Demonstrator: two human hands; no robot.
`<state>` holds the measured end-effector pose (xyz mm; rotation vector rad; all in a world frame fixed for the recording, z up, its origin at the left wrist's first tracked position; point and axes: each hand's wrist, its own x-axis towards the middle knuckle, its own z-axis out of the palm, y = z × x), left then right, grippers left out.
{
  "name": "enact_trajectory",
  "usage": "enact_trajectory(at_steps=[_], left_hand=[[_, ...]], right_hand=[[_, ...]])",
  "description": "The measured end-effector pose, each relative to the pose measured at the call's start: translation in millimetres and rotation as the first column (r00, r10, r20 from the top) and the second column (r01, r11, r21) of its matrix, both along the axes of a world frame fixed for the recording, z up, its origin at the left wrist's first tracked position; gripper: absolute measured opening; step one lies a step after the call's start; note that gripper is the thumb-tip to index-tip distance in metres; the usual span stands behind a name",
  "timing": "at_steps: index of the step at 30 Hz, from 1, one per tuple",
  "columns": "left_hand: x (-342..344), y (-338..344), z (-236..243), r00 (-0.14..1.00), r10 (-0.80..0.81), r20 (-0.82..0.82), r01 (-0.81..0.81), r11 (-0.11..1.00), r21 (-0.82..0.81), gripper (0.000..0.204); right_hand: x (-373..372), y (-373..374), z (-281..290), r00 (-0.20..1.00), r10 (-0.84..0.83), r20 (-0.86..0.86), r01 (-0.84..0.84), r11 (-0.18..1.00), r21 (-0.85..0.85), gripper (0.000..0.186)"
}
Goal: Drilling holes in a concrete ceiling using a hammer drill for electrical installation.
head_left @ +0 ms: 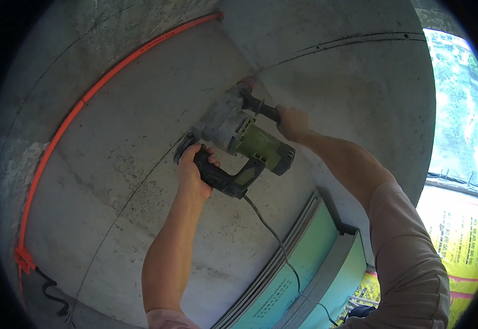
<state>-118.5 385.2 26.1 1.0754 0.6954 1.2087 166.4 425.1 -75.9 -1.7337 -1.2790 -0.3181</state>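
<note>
A green and dark grey rotary hammer drill (261,147) is held up against the concrete surface (124,153), its front end at a crease where two faces meet. My left hand (196,170) is wrapped round the black rear handle. My right hand (292,122) grips the black side handle near the front. Any bit at the tool's tip is too unclear to make out. A grey power cord (272,232) hangs from the rear handle down past the boards.
An orange conduit (74,109) curves along the left, with an orange fitting (24,257) and black cable low down. Stacked teal boards (272,290) lean at lower right. Yellow printed sheeting (463,241) lies below a bright opening (458,109) at far right.
</note>
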Motion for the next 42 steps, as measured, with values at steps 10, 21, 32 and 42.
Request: enact_trajectory(at_steps=[10, 21, 32, 42], left_hand=[[24.2, 11.7, 9.7, 1.0, 0.002, 0.012, -0.002, 0.999, -0.035, 0.013], [71.1, 27.9, 14.4, 0.995, 0.039, 0.088, -0.034, 0.998, -0.054, 0.014], [80.3, 25.7, 10.1, 0.994, 0.099, 0.05, -0.098, 0.995, -0.026, 0.014], [65.7, 15.5, 13.7, 0.997, 0.04, 0.067, -0.038, 0.999, -0.025, 0.015]], right_hand=[[23.6, 1.4, 13.9, 0.999, -0.022, 0.039, 0.025, 0.997, -0.071, 0.025], [85.2, 26.4, 33.2, 0.984, 0.024, 0.177, 0.002, 0.989, -0.146, 0.028], [87.3, 28.8, 32.4, 0.983, 0.053, 0.178, -0.026, 0.988, -0.152, 0.027], [73.3, 8.6, 25.1, 0.984, 0.069, 0.164, -0.04, 0.984, -0.174, 0.028]])
